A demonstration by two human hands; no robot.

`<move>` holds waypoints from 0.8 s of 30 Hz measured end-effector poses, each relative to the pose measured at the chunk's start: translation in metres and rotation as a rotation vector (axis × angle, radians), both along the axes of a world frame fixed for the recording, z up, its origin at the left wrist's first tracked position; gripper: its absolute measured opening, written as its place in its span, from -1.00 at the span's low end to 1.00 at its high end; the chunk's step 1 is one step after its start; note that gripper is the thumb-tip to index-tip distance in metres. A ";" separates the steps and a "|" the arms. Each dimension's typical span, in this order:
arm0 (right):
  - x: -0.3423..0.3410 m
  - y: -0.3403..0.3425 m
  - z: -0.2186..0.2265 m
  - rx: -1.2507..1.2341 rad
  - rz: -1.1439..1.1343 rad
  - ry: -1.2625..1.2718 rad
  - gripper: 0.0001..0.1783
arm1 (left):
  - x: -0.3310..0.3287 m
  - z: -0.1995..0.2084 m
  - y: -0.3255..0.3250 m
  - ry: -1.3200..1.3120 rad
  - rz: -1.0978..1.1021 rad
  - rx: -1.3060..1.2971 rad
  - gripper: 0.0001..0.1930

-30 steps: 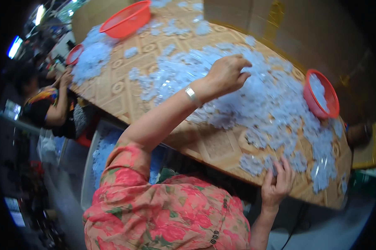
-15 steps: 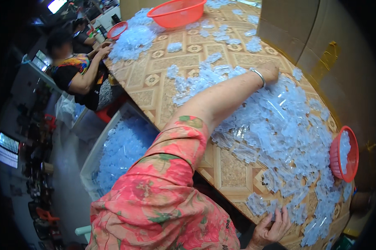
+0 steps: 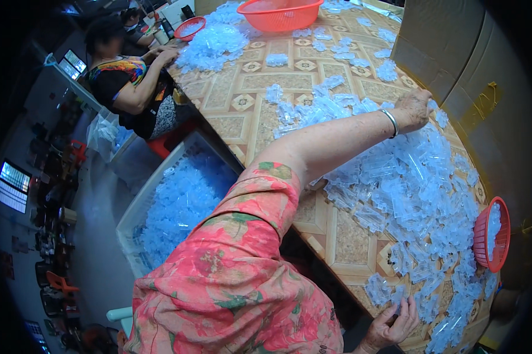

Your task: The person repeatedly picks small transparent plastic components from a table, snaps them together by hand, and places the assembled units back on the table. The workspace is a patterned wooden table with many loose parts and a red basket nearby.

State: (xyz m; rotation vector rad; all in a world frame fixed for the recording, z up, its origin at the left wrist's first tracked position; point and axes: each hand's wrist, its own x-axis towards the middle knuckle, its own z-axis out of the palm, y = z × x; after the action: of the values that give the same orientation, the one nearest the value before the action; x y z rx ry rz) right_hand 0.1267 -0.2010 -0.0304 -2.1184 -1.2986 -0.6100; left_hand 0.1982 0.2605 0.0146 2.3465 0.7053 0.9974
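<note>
Head view: clear plastic pieces (image 3: 413, 189), small, flat and bluish with a glossy shine, lie in a broad, loose heap on the patterned table (image 3: 351, 242); any marking on them is too small to tell. The left hand (image 3: 413, 110), a silver bracelet (image 3: 390, 123) at its wrist, is stretched over the far edge of the heap, fingers bent downward; whether it grips any pieces cannot be told. The right hand (image 3: 393, 326) is at the near table edge, fingers loosely curled with tips at a few pieces; whether it pinches one cannot be told. A red basket (image 3: 482, 239) beside the heap holds more pieces. Behind stands brown cardboard (image 3: 449, 53) with yellow tape (image 3: 484, 103).
</note>
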 end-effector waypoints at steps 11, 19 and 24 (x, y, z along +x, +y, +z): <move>0.002 -0.006 -0.005 0.030 -0.034 0.003 -0.78 | -0.110 0.051 -0.159 -0.401 -0.779 -1.267 -0.68; 0.002 -0.001 0.007 0.070 -0.013 0.122 -0.67 | -0.175 0.015 -0.254 -0.364 -0.944 -1.663 -0.58; -0.021 -0.003 0.019 0.236 0.002 0.398 -0.47 | -0.187 -0.006 -0.283 -0.289 -0.968 -1.643 -0.55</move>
State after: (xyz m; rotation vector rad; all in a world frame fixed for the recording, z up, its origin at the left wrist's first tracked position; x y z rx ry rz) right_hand 0.1058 -0.2041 -0.0117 -1.9196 -0.9578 -0.2998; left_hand 0.0111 -0.0228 0.0086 0.7798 0.0379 0.0657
